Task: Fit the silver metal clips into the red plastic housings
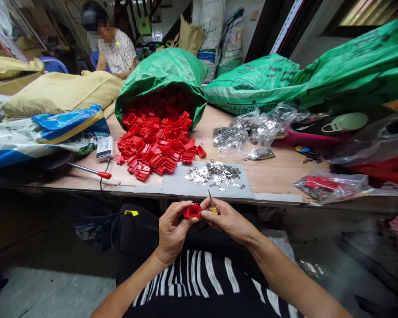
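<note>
Red and small, the plastic box (pixel 191 211) is pinched in the grip of the left hand (pixel 172 229), long axis seemingly crosswise, its right end meeting the right hand (pixel 229 219), whose grip encloses a pointed tool (pixel 214 207). Beyond the box, the bench (pixel 275 176) carries metal tabs (pixel 215 173); farther beyond it, leftward, is a person (pixel 117 51).

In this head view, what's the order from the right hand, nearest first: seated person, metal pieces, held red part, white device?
1. Red part: in the left hand, beside the right hand.
2. Metal pieces: ahead, on the grey mat.
3. White device: farther left, on the table.
4. Seated person: back left, beyond the table.
</note>
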A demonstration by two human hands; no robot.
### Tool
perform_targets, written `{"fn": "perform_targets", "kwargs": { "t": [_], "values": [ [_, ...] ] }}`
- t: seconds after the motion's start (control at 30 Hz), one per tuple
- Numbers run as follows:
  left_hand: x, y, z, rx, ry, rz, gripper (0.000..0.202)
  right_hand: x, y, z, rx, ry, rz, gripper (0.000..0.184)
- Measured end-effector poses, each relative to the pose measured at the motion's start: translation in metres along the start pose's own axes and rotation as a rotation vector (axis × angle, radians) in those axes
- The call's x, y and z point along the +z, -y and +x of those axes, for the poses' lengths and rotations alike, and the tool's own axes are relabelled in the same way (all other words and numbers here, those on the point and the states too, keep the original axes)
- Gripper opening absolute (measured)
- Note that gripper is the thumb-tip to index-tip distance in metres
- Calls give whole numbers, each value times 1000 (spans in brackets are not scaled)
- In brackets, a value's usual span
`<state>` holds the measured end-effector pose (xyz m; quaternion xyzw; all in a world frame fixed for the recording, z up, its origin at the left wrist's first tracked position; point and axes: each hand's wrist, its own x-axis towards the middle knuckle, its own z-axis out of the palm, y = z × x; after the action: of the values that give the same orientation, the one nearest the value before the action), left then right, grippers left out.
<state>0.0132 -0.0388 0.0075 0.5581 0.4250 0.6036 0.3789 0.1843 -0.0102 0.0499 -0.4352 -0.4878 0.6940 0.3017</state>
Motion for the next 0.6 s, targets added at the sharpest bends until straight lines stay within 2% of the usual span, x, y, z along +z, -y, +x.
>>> {"fn": "perform_targets", "kwargs": {
  "t": [0.13, 0.4, 0.5, 0.6],
  "values": [
    [0, -1, -2, 20, 23, 8, 31, 0, -3, -2, 0, 8, -17, 38],
    [-4, -2, -1, 149, 73, 85, 33, 1, -6, -2, -82, -4, -121, 33],
    [-3, 2, -1, 135, 83, 91, 33, 2, -9, 0, -61, -1, -118, 33],
    [-3, 6, 2, 41, 80, 68, 31, 0, -8, 3, -53, -2, -150, 32]
  ]
}}
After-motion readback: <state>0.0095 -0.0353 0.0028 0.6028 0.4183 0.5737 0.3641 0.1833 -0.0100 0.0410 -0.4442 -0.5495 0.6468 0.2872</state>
